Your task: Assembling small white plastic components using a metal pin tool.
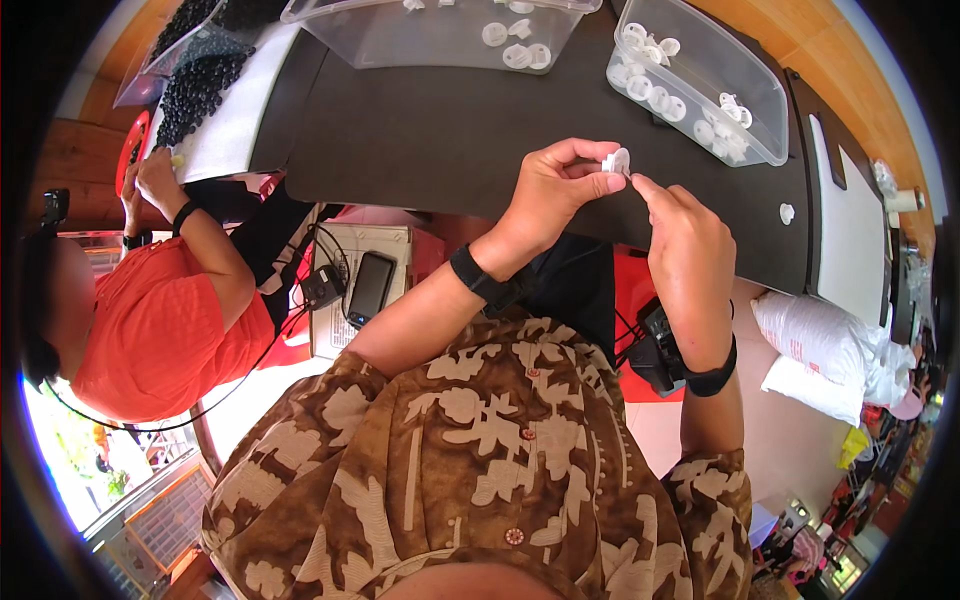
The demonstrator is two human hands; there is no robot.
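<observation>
My left hand pinches a small white plastic part between thumb and fingers, over the near edge of the dark table. My right hand comes in from the right, its fingertips touching the same part. Both wrists wear black bands. Beyond my hands stand two clear plastic bins: one at the right with several white round parts, another at the back middle with a few more.
A loose white part lies on the table at the right. A person in an orange shirt works at the left beside a heap of small black pieces. A phone rests on a box below the table. White sacks lie at the right.
</observation>
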